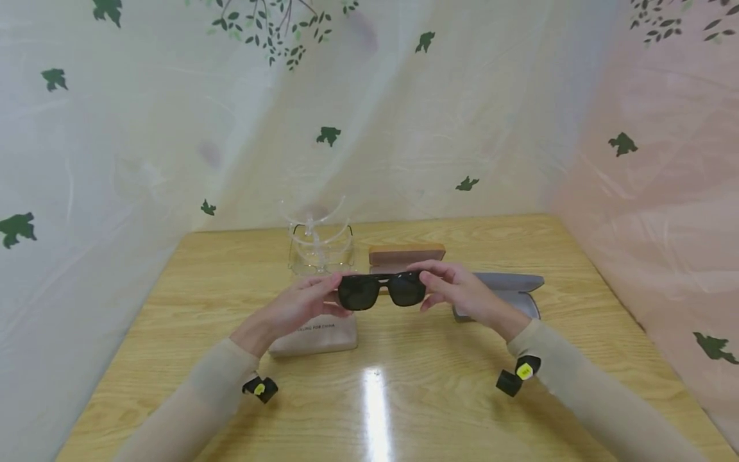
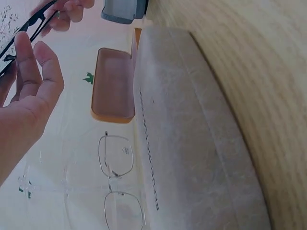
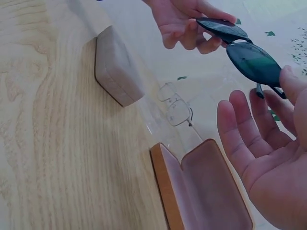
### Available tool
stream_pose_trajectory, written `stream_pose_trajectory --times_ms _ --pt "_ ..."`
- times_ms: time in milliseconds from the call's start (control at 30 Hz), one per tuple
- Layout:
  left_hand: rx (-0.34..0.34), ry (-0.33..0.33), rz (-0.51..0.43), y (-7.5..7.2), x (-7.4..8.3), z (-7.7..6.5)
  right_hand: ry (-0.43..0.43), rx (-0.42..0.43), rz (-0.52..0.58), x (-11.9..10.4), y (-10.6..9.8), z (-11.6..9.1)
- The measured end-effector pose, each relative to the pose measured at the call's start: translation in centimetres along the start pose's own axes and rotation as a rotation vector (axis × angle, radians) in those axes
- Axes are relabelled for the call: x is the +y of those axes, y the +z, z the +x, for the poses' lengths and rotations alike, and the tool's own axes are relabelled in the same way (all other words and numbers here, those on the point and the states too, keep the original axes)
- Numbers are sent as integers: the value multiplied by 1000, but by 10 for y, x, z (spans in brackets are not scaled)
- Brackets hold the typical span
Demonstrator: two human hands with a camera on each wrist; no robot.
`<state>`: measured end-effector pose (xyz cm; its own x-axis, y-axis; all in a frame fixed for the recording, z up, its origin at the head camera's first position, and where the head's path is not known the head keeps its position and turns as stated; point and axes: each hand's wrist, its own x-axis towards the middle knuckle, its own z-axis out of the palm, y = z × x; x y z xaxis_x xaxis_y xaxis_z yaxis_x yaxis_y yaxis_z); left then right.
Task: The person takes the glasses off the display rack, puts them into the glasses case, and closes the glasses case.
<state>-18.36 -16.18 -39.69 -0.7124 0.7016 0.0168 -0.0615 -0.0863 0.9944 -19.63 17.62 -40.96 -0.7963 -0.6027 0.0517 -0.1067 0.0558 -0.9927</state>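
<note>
Two hands: left hand [image 1: 300,305] and right hand [image 1: 458,292] pinch opposite ends of black sunglasses [image 1: 369,292], near frame centre.
Eyeglass cases: beige case [image 1: 314,339], below left of centre; open orange case [image 1: 407,256], centre; open grey case [image 1: 508,282], right.
Wire-rimmed eyeglasses [image 1: 321,267]: left of centre.

Head view high, facing forward-down; wrist views close, sharing sunglasses [image 3: 243,53].

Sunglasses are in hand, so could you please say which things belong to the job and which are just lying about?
In the job: sunglasses; left hand; right hand.

Apparently lying about: beige case; orange case; grey case; glasses; clear stand.
</note>
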Motion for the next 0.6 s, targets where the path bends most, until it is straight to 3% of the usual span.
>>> stream_pose_trajectory --times_ms 167,300,467,600 --pt "5 -25 14 -6 3 4 43 36 -94 -6 -7 3" --pt "77 -79 15 -7 7 12 62 93 -126 -15 -12 8" --pt "200 -169 11 -6 8 26 126 143 -2 -15 -14 14" --pt "271 -204 -15 -4 4 38 174 175 84 -10 -15 13"
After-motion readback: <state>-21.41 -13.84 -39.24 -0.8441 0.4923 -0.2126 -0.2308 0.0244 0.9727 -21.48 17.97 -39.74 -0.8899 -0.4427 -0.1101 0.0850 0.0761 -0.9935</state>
